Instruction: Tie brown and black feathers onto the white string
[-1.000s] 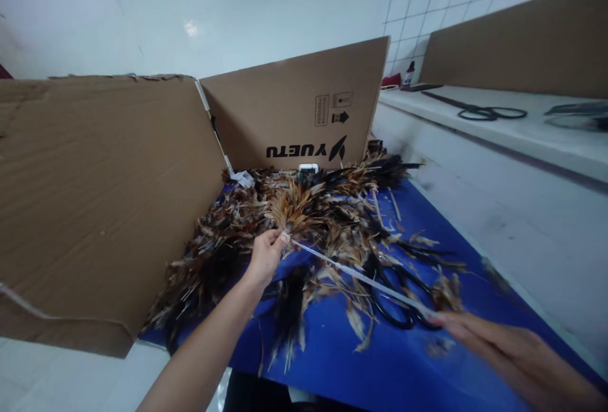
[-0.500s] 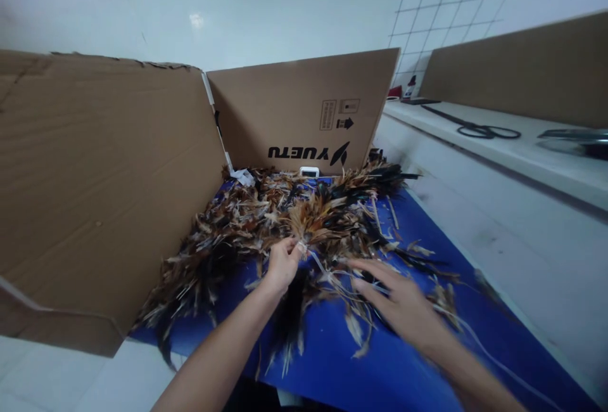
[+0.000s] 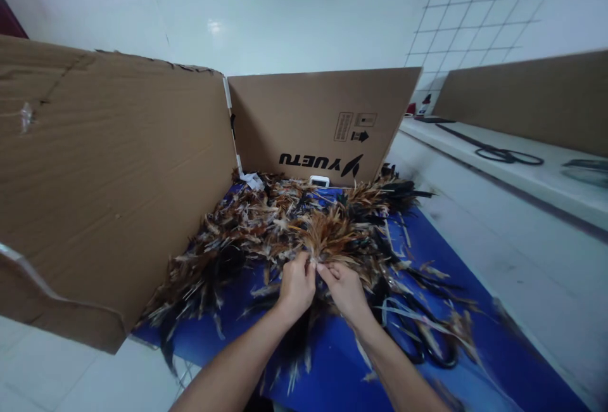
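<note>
Closely side by side, your left hand point(image 3: 297, 288) and right hand point(image 3: 346, 293) meet at the base of a feather bunch point(image 3: 330, 233). Your left thumb and fingers are pinched together on its stems, with no real gap between them. Your right thumb and forefinger are drawn in at the same spot and seem to nip the base too; it is too small and blurred to tell whether they have stems or the whitish bit there.

The bunch sits in the middle of the table point(image 3: 332, 374), its tan and brown plumes fanning up and away from you. Around and behind it spreads a pile point(image 3: 266, 225) of loose feathers, brown and black, over the blue top. Just right of your right forearm lie black scissors point(image 3: 446, 356), with a pale ribbon point(image 3: 403, 305) trailing across them.

Farther out, a white gadget point(image 3: 320, 181) stands against the back board point(image 3: 294, 114), whose YUETU print is upside down. White paper point(image 3: 253, 181) lies near the corner with the left board point(image 3: 104, 171). On your right, a ledge point(image 3: 560, 187) bears more scissors point(image 3: 508, 155) and a small bottle point(image 3: 424, 105).
</note>
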